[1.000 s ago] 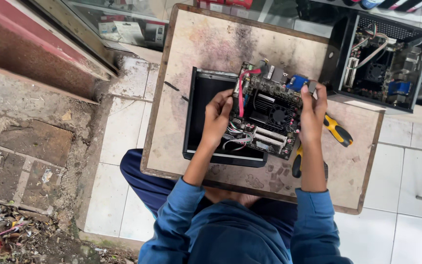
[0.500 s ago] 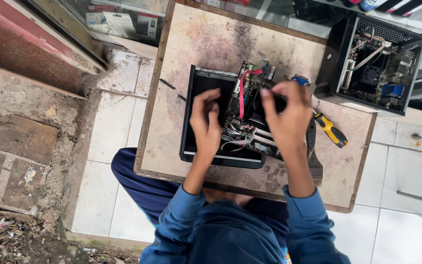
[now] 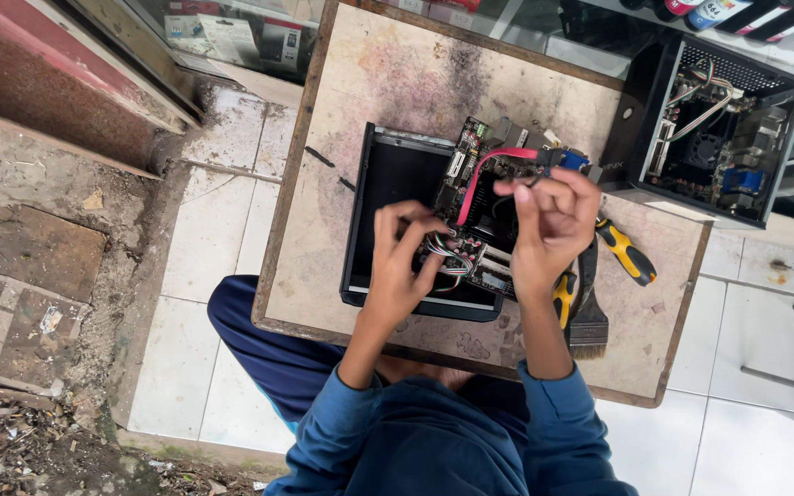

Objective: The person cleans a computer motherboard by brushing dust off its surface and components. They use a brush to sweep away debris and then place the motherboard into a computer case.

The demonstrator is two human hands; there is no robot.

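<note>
I'm pinching the red cable (image 3: pixel 480 179) w/ my right hand (image 3: pixel 551 230), left hand (image 3: pixel 402 262) fingering wires (image 3: pixel 445 250) on the board (image 3: pixel 484 216), 12 o'clock of me; next needs gentle tug.

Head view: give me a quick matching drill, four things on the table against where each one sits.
Things:
1. red cable
2. brush
3. second open computer case
4. bundle of coloured wires

Places:
A. far right corner of the table
B. at the left hand fingertips
C. near table edge, right of the right hand wrist
D. arcing over the circuit board in the black case

Pairs: 1-D, 2-C, 3-A, 4-B
</note>
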